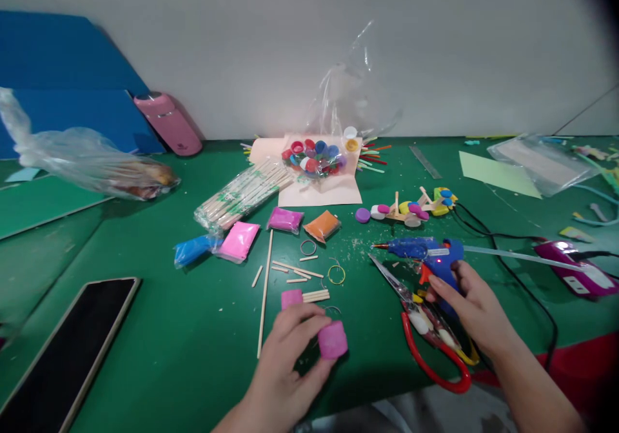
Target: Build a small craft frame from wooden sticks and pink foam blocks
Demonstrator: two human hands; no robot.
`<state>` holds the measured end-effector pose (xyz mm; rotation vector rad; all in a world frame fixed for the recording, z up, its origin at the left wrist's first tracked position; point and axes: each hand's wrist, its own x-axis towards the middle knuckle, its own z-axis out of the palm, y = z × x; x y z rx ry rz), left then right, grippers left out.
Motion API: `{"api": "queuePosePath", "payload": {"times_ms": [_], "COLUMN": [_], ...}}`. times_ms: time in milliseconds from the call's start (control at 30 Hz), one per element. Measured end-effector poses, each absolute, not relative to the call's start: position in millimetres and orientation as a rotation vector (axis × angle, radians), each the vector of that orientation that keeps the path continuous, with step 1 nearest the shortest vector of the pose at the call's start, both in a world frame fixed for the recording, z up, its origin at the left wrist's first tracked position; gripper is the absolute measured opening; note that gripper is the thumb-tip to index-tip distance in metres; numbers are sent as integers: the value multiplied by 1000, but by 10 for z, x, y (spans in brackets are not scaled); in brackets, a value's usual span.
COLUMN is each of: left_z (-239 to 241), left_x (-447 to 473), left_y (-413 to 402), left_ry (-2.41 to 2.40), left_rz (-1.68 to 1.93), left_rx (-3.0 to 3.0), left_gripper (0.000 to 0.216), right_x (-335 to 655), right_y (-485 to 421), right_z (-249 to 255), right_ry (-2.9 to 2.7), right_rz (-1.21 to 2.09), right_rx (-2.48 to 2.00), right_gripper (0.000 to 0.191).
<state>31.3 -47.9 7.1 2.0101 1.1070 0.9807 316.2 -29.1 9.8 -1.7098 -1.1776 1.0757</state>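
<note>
Near the front edge of the green desk (184,336), the left hand (290,352) clamps a small pink, soft-looking cube (333,339) between thumb and fingers; a light, even pinch should avoid denting it. Toward the desk's right edge, the right hand (476,304) is closed around the handle of a blue plastic glue gun (447,262); whether its trigger is pressed, I cannot tell. Best keep its copper-coloured nozzle (381,246) off all 10 fingers and clear of the red-handled metal scissors (391,280).

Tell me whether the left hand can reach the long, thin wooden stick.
Probably yes: the long, thin wooden stick lies beside the left hand, with nothing over it, though the hand may first need to set down the pink cube-shaped block it holds.
</note>
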Motion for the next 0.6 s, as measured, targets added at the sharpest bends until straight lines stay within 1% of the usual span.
{"api": "queuePosePath", "payload": {"times_ms": [133,233,333,467,600], "left_z": [41,2,-21,-1,27], "left_x": [39,-73,-117,-133,-146], "left_y": [-359,-316,-297,-250,-190], "left_ry": [1231,1238,1204,1176,1145], "left_rz": [833,748,657,522,486], "left_rx": [2204,2269,2312,2318,2263], "left_gripper": [29,28,26,23,22], "right_x": [2979,2884,2835,2818,2818], "right_y": [-365,-393,-407,-423,-433], "right_z": [177,185,175,160,153], "right_ry": [-1183,-1235,-1270,-1301,-1330], "right_rz": [1194,1230,1263,1234,1230], "right_rx": [-1651,-1615,-1599,-1603,-1606], "right_gripper": [24,27,25,25,23]}}
